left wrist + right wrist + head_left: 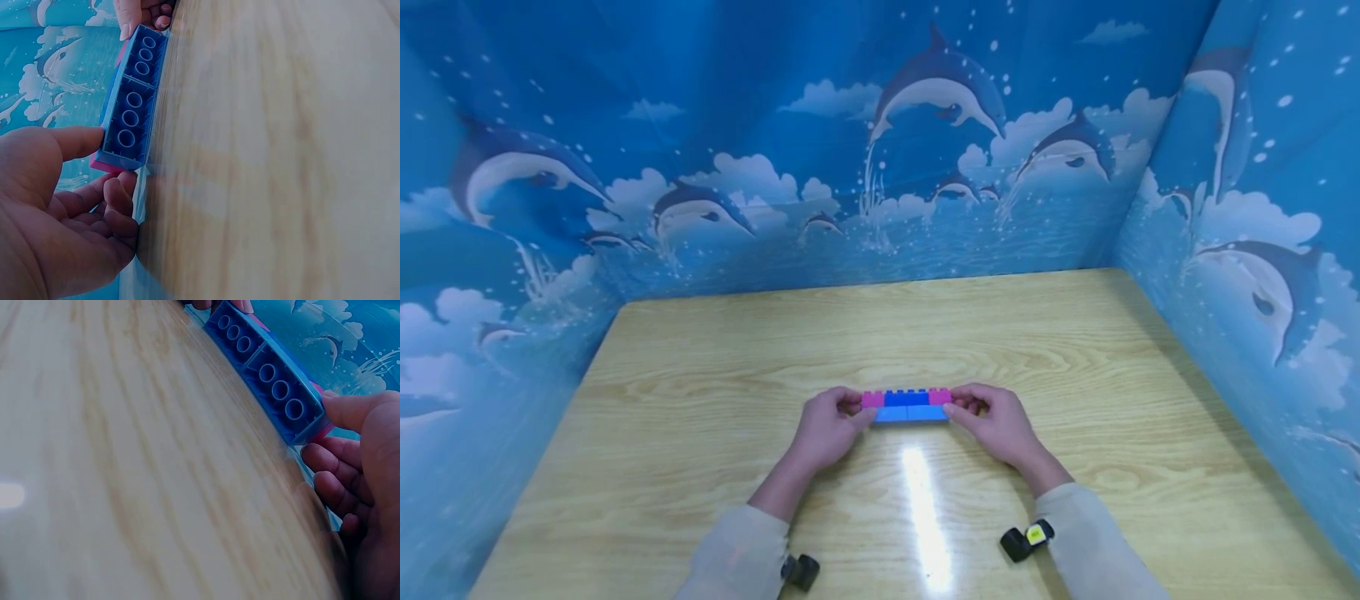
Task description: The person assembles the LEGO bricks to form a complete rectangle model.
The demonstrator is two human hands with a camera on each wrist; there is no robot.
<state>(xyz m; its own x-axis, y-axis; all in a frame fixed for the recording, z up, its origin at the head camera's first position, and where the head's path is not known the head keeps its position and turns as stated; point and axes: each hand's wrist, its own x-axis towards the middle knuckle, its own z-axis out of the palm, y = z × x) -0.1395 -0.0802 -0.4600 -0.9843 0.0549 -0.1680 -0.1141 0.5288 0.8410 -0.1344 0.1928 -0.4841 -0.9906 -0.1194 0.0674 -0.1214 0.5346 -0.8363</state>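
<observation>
A joined bar of toy building bricks lies on its side between my hands at the middle of the table. Its near layer is two light blue bricks (891,414) end to end; behind them sit a dark blue brick (907,398) and pink bricks (940,397) at both ends. Hollow undersides with round tubes show on the light blue bricks (130,117) in the left wrist view. My left hand (829,429) pinches the bar's left end between thumb and fingers. At the right end, my right hand (1000,423) does likewise, its thumb on the light blue side (294,410).
The wood-grain table (715,358) spreads around the hands, with a bright glare streak in front of the bricks. Blue dolphin-print cloth (760,167) walls off the back and both sides. A small black camera (1017,543) is on the right wrist.
</observation>
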